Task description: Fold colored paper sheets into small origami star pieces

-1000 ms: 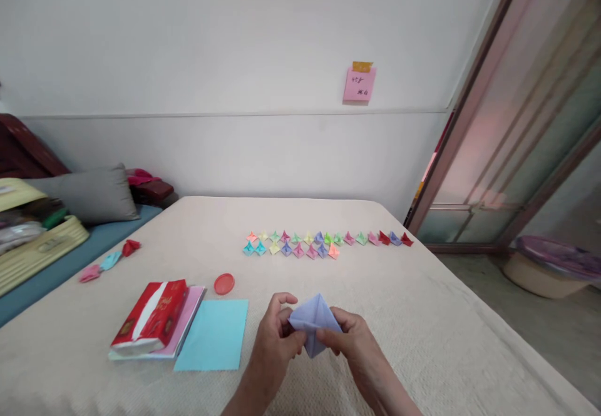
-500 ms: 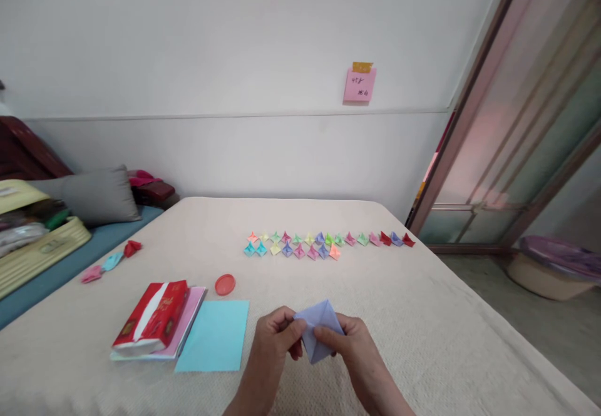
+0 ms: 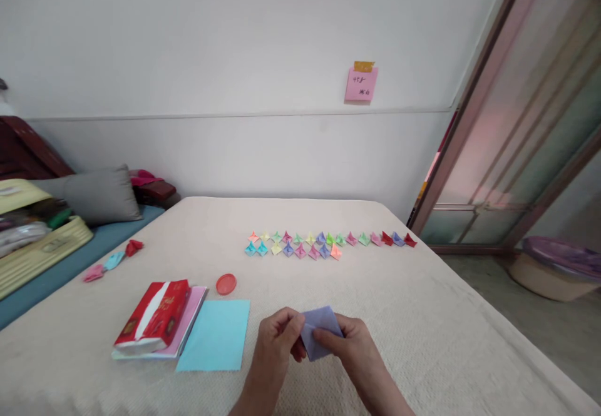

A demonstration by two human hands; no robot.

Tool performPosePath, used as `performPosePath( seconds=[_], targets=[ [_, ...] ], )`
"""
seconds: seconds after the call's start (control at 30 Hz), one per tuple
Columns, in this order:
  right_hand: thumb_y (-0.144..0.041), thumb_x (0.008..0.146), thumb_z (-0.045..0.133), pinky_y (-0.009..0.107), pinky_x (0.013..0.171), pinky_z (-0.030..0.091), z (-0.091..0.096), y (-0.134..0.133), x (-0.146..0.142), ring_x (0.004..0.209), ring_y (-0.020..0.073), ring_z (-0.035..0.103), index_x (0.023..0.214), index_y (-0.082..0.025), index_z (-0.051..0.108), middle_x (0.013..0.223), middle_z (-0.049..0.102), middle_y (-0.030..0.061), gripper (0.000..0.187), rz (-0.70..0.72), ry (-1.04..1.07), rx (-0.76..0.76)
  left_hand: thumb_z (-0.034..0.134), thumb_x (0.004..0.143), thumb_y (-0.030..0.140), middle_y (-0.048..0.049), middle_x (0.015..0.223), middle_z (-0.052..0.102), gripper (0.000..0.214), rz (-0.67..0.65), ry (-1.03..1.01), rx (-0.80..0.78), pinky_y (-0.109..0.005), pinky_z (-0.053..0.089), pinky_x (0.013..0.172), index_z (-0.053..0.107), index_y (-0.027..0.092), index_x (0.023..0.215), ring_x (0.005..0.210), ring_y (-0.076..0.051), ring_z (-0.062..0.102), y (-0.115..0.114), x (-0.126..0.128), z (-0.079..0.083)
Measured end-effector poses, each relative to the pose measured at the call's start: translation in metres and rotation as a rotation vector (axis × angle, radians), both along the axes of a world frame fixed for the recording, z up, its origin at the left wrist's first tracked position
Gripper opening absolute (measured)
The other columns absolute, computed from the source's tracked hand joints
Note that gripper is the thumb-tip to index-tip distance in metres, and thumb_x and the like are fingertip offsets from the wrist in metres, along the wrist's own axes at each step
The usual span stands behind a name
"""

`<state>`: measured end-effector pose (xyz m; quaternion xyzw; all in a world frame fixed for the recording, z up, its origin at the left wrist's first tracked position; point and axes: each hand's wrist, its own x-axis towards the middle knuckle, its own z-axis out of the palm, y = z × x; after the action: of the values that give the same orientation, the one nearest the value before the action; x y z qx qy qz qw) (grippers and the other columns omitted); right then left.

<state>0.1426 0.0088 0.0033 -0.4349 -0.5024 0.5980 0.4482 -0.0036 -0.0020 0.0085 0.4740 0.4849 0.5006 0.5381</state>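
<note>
Pale table (image 3: 422, 316): one blue sheet (image 3: 216, 336); two hands (image 3: 275, 339) holding one lilac paper (image 3: 323, 319).

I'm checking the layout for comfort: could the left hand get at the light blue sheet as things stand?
Probably yes: the light blue sheet lies close beside the left hand, only cloth between them. That hand pinches the purple paper, though, so it would likely need to let go.
</note>
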Motion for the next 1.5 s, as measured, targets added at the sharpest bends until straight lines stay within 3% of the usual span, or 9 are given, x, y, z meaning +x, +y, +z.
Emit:
performPosePath(
  seconds=[0.13,0.4,0.6,0.73,0.9,1.07,1.2,1.33,1.5],
  targets=[
    [-0.025,0.068,0.064,0.027,0.056,0.038,0.000,0.001,0.000,0.055,0.0146,0.049,0.059,-0.014,0.066,0.054,0.058,0.0000,0.014,-0.021,-0.031,0.026,0.054,0.082,0.036,0.0017,0.045,0.054,0.028,-0.008,0.031,0.002,-0.023,0.035,0.047,0.062,0.014,0.065,0.045,-0.012,0.046,-0.001,0.002,0.000],
    [-0.028,0.068,0.061,0.023,0.043,0.025,0.001,0.003,0.002,0.044,0.0095,0.034,0.057,-0.016,0.064,0.047,0.047,-0.0043,0.017,-0.074,-0.145,0.036,0.061,0.078,0.028,0.0010,0.050,0.057,0.019,-0.072,-0.167,-0.046,-0.023,0.034,0.050,0.069,0.011,0.080,0.048,-0.011,0.047,0.003,-0.001,-0.010],
    [-0.026,0.067,0.063,0.024,0.043,0.024,0.003,0.004,0.004,0.043,0.0091,0.032,0.055,-0.016,0.064,0.044,0.042,-0.0060,0.016,-0.090,-0.167,0.037,0.062,0.079,0.027,-0.0001,0.050,0.059,0.023,-0.109,-0.294,-0.098,-0.022,0.031,0.048,0.072,0.010,0.090,0.047,-0.010,0.046,0.003,-0.003,-0.015],
    [-0.027,0.068,0.063,0.024,0.044,0.025,0.003,0.005,0.005,0.044,0.0092,0.032,0.055,-0.017,0.064,0.045,0.043,-0.0058,0.016,-0.087,-0.159,0.035,0.060,0.079,0.026,-0.0010,0.051,0.059,0.022,-0.126,-0.352,-0.117,-0.021,0.030,0.048,0.072,0.009,0.087,0.047,-0.009,0.048,0.002,-0.003,-0.014],
    [-0.029,0.068,0.063,0.024,0.044,0.022,0.000,0.004,0.004,0.044,0.0092,0.031,0.052,-0.017,0.059,0.044,0.040,-0.0061,0.020,-0.064,-0.150,0.014,0.057,0.082,0.027,-0.0010,0.048,0.057,0.024,-0.113,-0.305,-0.098,-0.022,0.029,0.049,0.067,0.010,0.068,0.046,-0.009,0.045,0.001,-0.004,-0.013],
    [-0.028,0.068,0.060,0.024,0.043,0.020,-0.001,0.003,0.003,0.043,0.0083,0.027,0.051,-0.017,0.055,0.043,0.036,-0.0075,0.021,-0.080,-0.157,-0.010,0.054,0.084,0.037,0.0011,0.048,0.054,0.031,-0.078,-0.259,-0.106,-0.022,0.027,0.047,0.059,0.014,0.065,0.045,-0.009,0.042,0.001,0.000,-0.012],
    [-0.026,0.068,0.060,0.023,0.042,0.020,0.002,0.000,-0.001,0.043,0.0082,0.029,0.054,-0.016,0.058,0.044,0.040,-0.0065,0.018,-0.064,-0.174,-0.017,0.064,0.076,0.027,0.0068,0.046,0.043,0.020,-0.039,-0.140,-0.062,-0.022,0.023,0.046,0.056,0.014,0.062,0.045,-0.008,0.033,0.001,0.004,-0.015],
    [-0.023,0.067,0.060,0.023,0.041,0.019,0.002,-0.001,-0.005,0.042,0.0073,0.027,0.053,-0.016,0.059,0.045,0.040,-0.0064,0.015,-0.052,-0.154,-0.027,0.062,0.074,0.022,0.0071,0.044,0.039,0.025,0.035,-0.077,-0.014,-0.024,0.023,0.048,0.050,0.016,0.053,0.047,-0.009,0.032,0.001,0.005,-0.018],
    [-0.022,0.066,0.059,0.023,0.041,0.020,0.004,-0.001,-0.007,0.043,0.0076,0.029,0.053,-0.016,0.057,0.045,0.041,-0.0062,0.014,-0.083,-0.142,-0.044,0.060,0.076,0.024,0.0076,0.046,0.037,0.022,0.032,-0.060,-0.027,-0.024,0.022,0.047,0.051,0.017,0.057,0.047,-0.009,0.030,0.000,0.008,-0.017]
  ],
)
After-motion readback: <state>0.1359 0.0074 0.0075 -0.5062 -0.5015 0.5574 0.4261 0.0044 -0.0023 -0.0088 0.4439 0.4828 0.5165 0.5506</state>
